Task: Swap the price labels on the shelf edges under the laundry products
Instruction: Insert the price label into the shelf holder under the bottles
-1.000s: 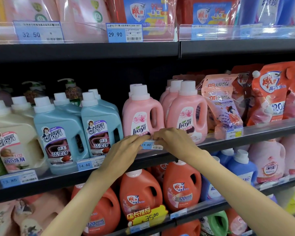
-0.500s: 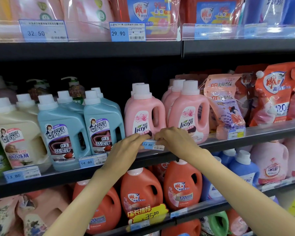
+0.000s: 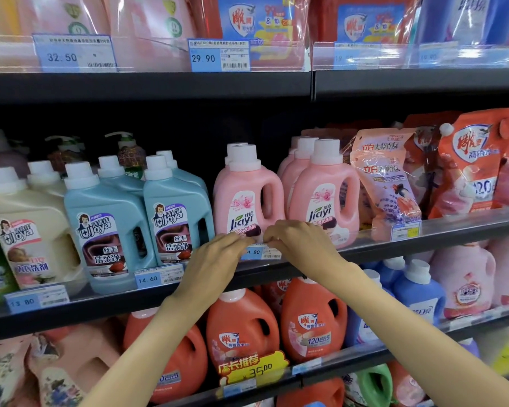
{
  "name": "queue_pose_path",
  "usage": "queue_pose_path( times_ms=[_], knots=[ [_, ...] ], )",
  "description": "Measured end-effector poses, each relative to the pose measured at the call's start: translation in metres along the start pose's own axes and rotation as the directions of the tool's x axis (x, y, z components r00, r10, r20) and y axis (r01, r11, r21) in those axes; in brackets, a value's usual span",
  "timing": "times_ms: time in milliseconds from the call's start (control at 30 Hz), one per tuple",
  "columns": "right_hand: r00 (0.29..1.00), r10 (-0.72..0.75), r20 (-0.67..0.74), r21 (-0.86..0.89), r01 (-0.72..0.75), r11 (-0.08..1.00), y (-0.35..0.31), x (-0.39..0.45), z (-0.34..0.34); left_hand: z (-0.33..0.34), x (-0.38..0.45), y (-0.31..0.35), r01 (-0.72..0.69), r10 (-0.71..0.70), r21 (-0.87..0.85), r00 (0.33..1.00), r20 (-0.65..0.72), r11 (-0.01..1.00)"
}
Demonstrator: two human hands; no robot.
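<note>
A small blue and white price label [image 3: 257, 253] is seen on the front edge of the middle shelf [image 3: 394, 248], just under two pink bottles [image 3: 247, 195]. It is a flat paper slip behind a clear, shiny plastic strip. Only "4 80" can be read on it, because its left end is covered by the left hand [image 3: 218, 259]. The tiny print and bar code on its right side are too small to read.

The label lies right between the two hands. Its top corners are touched from each side: the left hand's fingers are bent onto the left end, and the right hand [image 3: 299, 242] has its fingers curled down onto the right top corner. Both hands look pressed on the label's top edge, but whether the paper is truly pinched cannot be told, since the fingertips are hidden.

The pink bottles are smooth plastic with handles and round white caps. To the left, blue bottles [image 3: 109, 224] of the same shape are stood above another label [image 3: 159, 279] marked 14.60. Further left, a cream bottle [image 3: 27, 230] is stood above a label [image 3: 36, 299] marked 13.80. To the right, soft crinkly pouches [image 3: 385, 183] are leaned on the shelf.

On the top shelf, labels marked 32.50 [image 3: 74, 54] and 29.90 [image 3: 219, 57] are seen; the ones further right are washed out by glare. Below, orange bottles [image 3: 244, 327] are partly hidden by the arms, and a yellow tag [image 3: 252, 367] reads 35.00.
</note>
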State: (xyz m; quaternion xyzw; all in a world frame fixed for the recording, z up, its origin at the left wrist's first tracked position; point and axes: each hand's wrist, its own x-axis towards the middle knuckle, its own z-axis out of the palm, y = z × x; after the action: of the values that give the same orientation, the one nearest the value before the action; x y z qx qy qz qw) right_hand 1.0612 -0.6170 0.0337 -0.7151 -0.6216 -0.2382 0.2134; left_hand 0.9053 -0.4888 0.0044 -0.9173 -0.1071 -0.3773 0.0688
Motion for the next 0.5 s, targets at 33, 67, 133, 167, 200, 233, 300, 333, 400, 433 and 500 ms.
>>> queue_pose_path(
  times_ms=[33, 67, 133, 167, 200, 233, 300, 333, 400, 433, 500],
  knots=[
    [1.000, -0.008, -0.025, 0.001, 0.008, 1.000, 0.000, -0.001, 0.001, 0.000, -0.001, -0.001, -0.002, 0.002, -0.002, 1.000, -0.007, 1.000],
    [0.999, -0.016, -0.049, 0.000, 0.016, 1.000, -0.001, -0.003, 0.002, 0.001, -0.003, -0.001, -0.005, 0.005, -0.005, 1.000, -0.014, 1.000],
    [0.996, -0.027, -0.082, -0.010, 0.026, 1.000, -0.001, -0.004, 0.005, 0.002, -0.006, -0.003, -0.007, 0.007, -0.002, 1.000, -0.019, 1.000],
    [0.995, -0.033, -0.091, -0.015, 0.032, 0.999, 0.000, -0.004, 0.008, 0.002, -0.008, -0.003, -0.009, 0.009, 0.006, 1.000, -0.019, 1.000],
    [0.995, -0.040, -0.095, -0.015, 0.039, 0.999, 0.000, -0.003, 0.010, 0.003, -0.009, -0.004, -0.010, 0.010, 0.014, 1.000, -0.018, 1.000],
    [0.994, -0.046, -0.097, -0.012, 0.045, 0.999, 0.001, -0.003, 0.012, 0.003, -0.011, -0.004, -0.010, 0.010, 0.019, 1.000, -0.016, 1.000],
    [0.993, -0.056, -0.107, -0.007, 0.055, 0.998, 0.002, -0.004, 0.015, 0.003, -0.013, -0.003, -0.012, 0.012, 0.031, 1.000, -0.017, 0.999],
    [0.992, -0.058, -0.111, 0.001, 0.058, 0.998, 0.003, -0.004, 0.015, 0.003, -0.013, -0.003, -0.016, 0.017, 0.038, 1.000, -0.018, 0.999],
    [0.992, -0.056, -0.112, 0.028, 0.059, 0.998, 0.003, -0.004, 0.015, 0.002, -0.011, -0.002, -0.029, 0.030, 0.051, 0.999, -0.022, 0.998],
    [0.993, -0.056, -0.108, 0.039, 0.061, 0.997, 0.004, -0.003, 0.014, 0.002, -0.009, -0.001, -0.032, 0.033, 0.047, 0.999, -0.024, 0.998],
    [0.995, -0.054, -0.085, 0.043, 0.058, 0.997, 0.005, -0.001, 0.014, 0.003, -0.005, 0.002, -0.020, 0.021, 0.029, 0.999, -0.030, 0.999]
  ],
)
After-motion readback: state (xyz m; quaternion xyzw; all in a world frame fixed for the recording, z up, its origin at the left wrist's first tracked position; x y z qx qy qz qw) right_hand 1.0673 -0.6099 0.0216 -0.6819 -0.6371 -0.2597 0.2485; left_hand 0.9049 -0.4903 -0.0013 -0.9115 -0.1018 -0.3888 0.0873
